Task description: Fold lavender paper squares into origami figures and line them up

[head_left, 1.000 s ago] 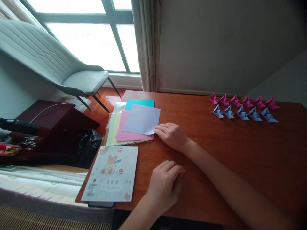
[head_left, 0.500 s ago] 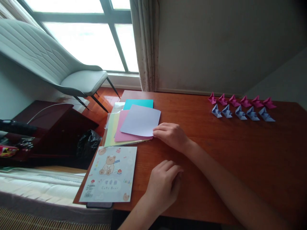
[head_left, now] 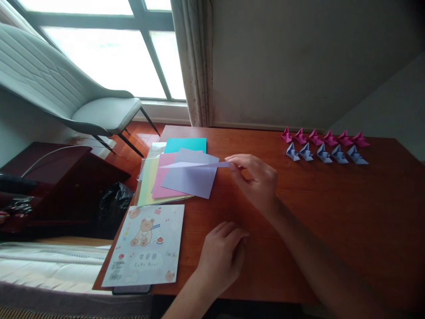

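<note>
A lavender sheet of paper (head_left: 190, 165) is pinched at its right edge between the thumb and fingers of my right hand (head_left: 255, 179). It is seen almost edge-on, raised above the pile. Beneath it, another lavender sheet (head_left: 199, 184) lies over a pink sheet (head_left: 159, 188), with yellow paper (head_left: 145, 190) and teal paper (head_left: 186, 144) showing around them. My left hand (head_left: 224, 252) rests on the table, fingers curled in, with nothing visible in it. To its left lies a pale pad with a printed bear (head_left: 146, 248).
Pink folded-paper pieces (head_left: 330, 138) stand in a row at the table's far right, with lavender folded ones (head_left: 324, 153) in front. Under the bear pad a dark flat object (head_left: 131, 290) pokes out. A grey chair (head_left: 106, 113) stands beyond the table's left end.
My right hand has lifted the lavender sheet off the pile, uncovering another lavender sheet. The left hand stays about where it was. The whole view has shifted slightly.
</note>
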### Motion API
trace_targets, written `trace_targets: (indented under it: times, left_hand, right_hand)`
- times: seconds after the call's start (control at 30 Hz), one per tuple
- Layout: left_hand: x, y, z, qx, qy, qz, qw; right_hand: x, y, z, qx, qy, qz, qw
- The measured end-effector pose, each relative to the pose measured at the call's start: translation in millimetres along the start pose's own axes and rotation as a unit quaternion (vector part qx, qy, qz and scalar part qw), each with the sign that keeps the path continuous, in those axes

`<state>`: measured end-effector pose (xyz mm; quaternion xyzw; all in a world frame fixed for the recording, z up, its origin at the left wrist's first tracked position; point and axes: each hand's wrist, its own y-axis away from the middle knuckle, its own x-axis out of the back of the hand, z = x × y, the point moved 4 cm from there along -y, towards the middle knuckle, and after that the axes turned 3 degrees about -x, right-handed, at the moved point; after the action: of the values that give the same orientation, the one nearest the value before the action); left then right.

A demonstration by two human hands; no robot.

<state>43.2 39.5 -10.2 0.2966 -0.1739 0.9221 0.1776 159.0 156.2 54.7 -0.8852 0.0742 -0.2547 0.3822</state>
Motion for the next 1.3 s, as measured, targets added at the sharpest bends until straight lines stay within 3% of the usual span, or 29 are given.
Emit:
trace_targets:
  times: [0.13,0.2,0.33,0.4,0.47,0.63,0.8,0.93,1.1,1.3]
  left_hand:
    - [0.2,0,-1,-0.002,0.018,0.006,1.0]
    - [0.7,0,-2,0.001,0.032,0.011,0.999]
    - [5.7,0,-2,0.003,0.071,0.038,0.997]
    - [11.3,1,-2,-0.006,0.083,0.071,0.994]
    - [16.6,3,-1,-0.008,0.075,0.103,0.992]
    - [18.8,6,6,-0.054,0.037,0.131,0.989]
    - [11.6,7,17,-0.119,0.003,0.094,0.988]
    - [6.4,8,16,-0.135,-0.031,0.037,0.99]
    - [-4.2,11,16,-0.169,-0.111,-0.057,0.978]
    - [-8.0,13,16,-0.171,-0.116,-0.063,0.976]
  right_hand:
    - [60,2,-1,-0.145,-0.042,0.149,0.977]
    - [81,14,5,-0.21,-0.093,0.175,0.957]
    - [103,58,35,-0.381,-0.189,0.159,0.891]
    - [108,84,50,-0.465,-0.193,0.123,0.855]
    - [114,107,60,-0.514,-0.16,0.085,0.839]
    - [124,128,63,-0.51,-0.037,-0.025,0.859]
    - [122,126,60,-0.492,-0.018,-0.065,0.868]
    - [119,124,56,-0.434,0.014,-0.114,0.893]
    - [118,124,51,-0.397,0.053,-0.126,0.907]
    - [116,126,50,-0.403,0.041,-0.117,0.907]
